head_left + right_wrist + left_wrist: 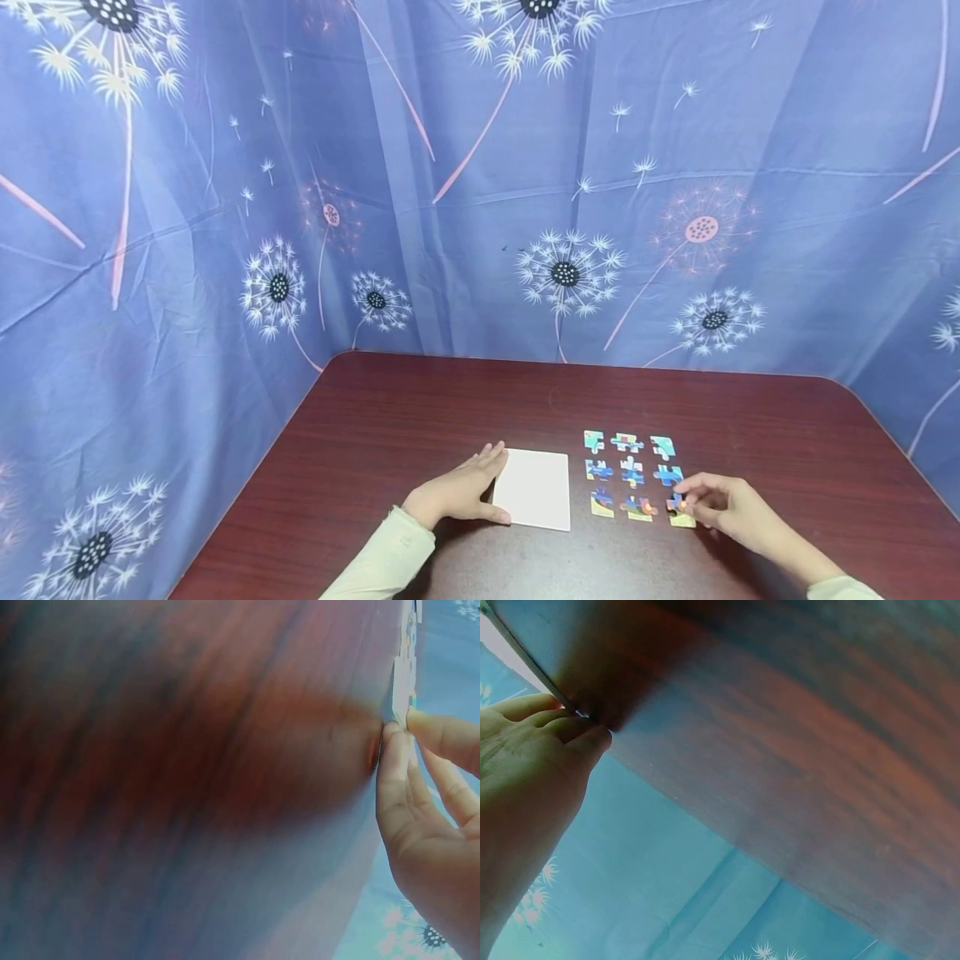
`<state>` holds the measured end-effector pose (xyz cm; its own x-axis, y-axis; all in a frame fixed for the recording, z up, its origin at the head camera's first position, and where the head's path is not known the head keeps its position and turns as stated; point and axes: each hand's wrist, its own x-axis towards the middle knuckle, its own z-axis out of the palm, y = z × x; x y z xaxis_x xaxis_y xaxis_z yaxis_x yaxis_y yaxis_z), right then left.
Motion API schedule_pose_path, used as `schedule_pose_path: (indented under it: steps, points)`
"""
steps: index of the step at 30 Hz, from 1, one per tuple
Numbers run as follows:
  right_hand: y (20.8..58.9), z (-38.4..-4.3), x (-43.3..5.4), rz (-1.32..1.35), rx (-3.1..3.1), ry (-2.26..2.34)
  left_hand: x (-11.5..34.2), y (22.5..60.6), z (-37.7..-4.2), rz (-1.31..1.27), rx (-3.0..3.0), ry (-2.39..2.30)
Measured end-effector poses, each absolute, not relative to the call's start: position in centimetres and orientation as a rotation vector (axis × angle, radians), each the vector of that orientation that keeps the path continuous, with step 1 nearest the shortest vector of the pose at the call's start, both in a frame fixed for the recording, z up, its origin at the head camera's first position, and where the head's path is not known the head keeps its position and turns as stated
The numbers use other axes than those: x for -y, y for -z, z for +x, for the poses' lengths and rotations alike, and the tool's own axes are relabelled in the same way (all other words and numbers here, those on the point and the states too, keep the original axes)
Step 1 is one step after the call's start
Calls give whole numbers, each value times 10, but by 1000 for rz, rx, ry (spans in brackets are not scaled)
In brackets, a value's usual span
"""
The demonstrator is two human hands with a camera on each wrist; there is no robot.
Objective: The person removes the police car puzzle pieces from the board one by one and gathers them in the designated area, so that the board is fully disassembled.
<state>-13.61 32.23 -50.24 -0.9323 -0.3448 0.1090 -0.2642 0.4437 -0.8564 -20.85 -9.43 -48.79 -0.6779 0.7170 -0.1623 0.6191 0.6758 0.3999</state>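
Observation:
A plain white square board [532,490] lies flat on the dark red-brown table. Along its left edge rests my left hand [467,487], fingers extended at the upper left corner and thumb by the lower left one. To the right of the board, several colourful jigsaw pieces lie apart in rows, among them a blue-and-yellow piece [602,502] and a middle piece [632,473]. With thumb and fingertips my right hand [723,502] pinches the lower right jigsaw piece [682,518], partly covering it. The right wrist view shows that hand [431,817] at the piece's thin edge.
The wooden table [420,400] has rounded far corners. Blue curtains [465,233] with a dandelion print hang behind it and on both sides. A top-row jigsaw piece [663,447] lies farther back at the right.

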Motion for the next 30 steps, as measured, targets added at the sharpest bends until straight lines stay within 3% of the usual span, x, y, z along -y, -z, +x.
schedule_pose_path:
  steps: [30]
  points:
    - [504, -137, -314, -510, -2796, 1391, 95, 484, -205, 1038, -2580, -459]
